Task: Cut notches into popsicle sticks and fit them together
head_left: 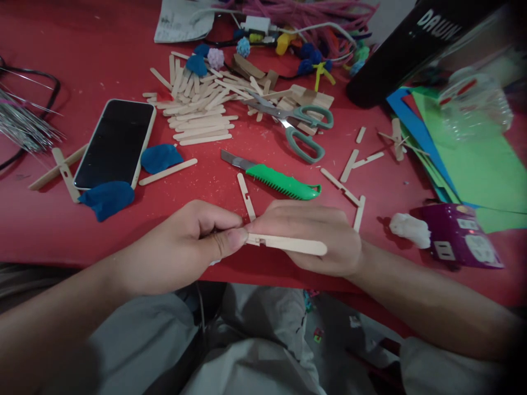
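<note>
Both hands meet at the near edge of the red table. My left hand pinches the left end of a notched wooden craft stick between thumb and fingers. My right hand is closed around the same stick from behind, its fingers under it. A second notched stick lies on the table, touching the fingertips. A green-handled utility knife rests just beyond the hands, blade pointing left.
A pile of craft sticks, green scissors, a phone, blue clay lumps, a white lump, a purple box, coloured paper sheets, a black cylinder and wires lie on the table.
</note>
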`<state>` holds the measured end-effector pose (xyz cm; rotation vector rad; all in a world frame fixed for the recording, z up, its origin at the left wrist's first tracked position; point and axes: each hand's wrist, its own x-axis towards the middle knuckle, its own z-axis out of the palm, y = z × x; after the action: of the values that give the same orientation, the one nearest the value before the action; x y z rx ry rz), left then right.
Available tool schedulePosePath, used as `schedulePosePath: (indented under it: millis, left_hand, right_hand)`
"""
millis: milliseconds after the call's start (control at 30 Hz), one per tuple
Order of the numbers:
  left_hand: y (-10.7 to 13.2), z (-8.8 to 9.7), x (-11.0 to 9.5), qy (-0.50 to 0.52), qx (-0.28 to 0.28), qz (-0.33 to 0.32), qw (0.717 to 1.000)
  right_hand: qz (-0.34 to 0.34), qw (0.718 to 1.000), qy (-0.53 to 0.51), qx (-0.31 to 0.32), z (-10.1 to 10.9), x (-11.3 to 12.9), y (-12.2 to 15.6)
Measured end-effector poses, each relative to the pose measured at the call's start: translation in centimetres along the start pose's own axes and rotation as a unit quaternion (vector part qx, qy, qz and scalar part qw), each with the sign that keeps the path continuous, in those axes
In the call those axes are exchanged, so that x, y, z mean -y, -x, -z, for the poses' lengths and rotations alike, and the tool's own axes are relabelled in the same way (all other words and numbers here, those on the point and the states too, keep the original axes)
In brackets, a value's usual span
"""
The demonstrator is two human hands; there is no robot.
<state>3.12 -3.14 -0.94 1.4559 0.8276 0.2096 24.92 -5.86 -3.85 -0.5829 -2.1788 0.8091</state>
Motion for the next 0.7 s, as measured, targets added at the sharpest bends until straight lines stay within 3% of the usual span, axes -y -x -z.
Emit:
schedulePosePath:
  millis: [267, 467, 700]
  left_hand:
    - [0.1, -0.2, 0.1, -0.016, -0.044, -0.025, 0.999]
    - [0.1, -0.8, -0.1, -0.036, -0.087, -0.027, 0.995]
    - [0.1, -0.7, 0.3, -0.048, -0.08, -0.026, 0.995]
  right_hand:
    - [-0.043, 0.998, 0.021, -0.033, -0.6, 0.6, -0.5]
    - [-0.086, 0.991, -0.049, -0.086, -1.0, 1.0, -0.6]
    - [-0.176, 0.964, -0.167, -0.109, -1.2, 1.2, -0.4]
